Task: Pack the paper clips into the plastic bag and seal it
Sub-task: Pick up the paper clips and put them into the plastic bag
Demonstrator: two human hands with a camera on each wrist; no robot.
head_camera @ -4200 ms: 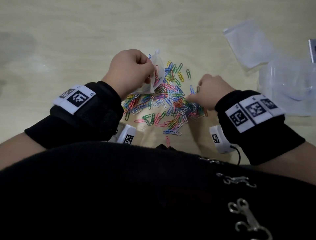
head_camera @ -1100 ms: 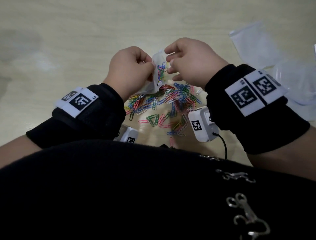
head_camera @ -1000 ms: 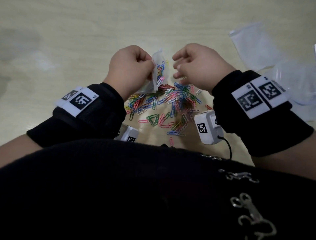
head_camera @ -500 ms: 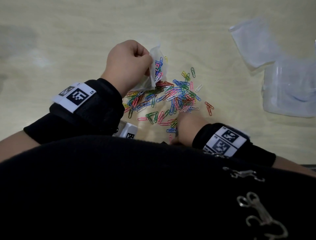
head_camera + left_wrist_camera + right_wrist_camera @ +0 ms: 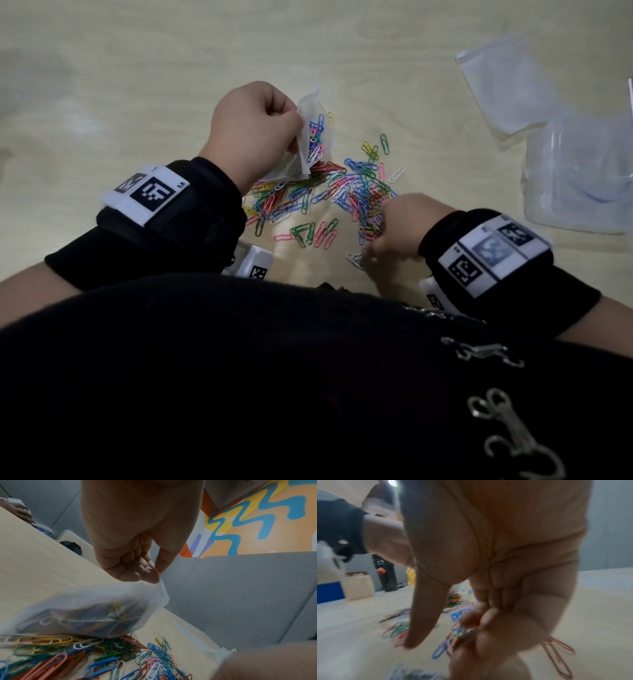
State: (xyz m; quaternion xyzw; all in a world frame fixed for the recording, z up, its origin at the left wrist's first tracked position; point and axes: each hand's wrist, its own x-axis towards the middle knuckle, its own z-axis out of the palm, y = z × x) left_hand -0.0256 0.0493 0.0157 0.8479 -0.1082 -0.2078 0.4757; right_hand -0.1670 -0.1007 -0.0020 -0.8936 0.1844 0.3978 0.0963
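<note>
My left hand [image 5: 291,133] pinches the rim of a small clear plastic bag [image 5: 310,137] and holds it tilted over the far left of the pile, with several coloured clips inside. In the left wrist view the left hand [image 5: 150,574] grips the top edge of the bag [image 5: 85,608], which sags onto the loose paper clips [image 5: 120,655]. The pile of paper clips [image 5: 325,198] is spread on the light wooden table [image 5: 137,68]. My right hand [image 5: 380,236] is down at the pile's near right edge. In the blurred right wrist view the right hand [image 5: 441,631] curls its fingers over paper clips [image 5: 452,641].
A spare empty plastic bag [image 5: 507,92] lies at the far right, with a clear plastic container [image 5: 582,178] just in front of it. A grey partition [image 5: 240,588] stands behind the table. Another person's hand [image 5: 20,511] shows at the far left.
My right hand left the bag's mouth, dropped to the table near my body, and now sits on the pile's near right edge. The left hand still holds the bag.
</note>
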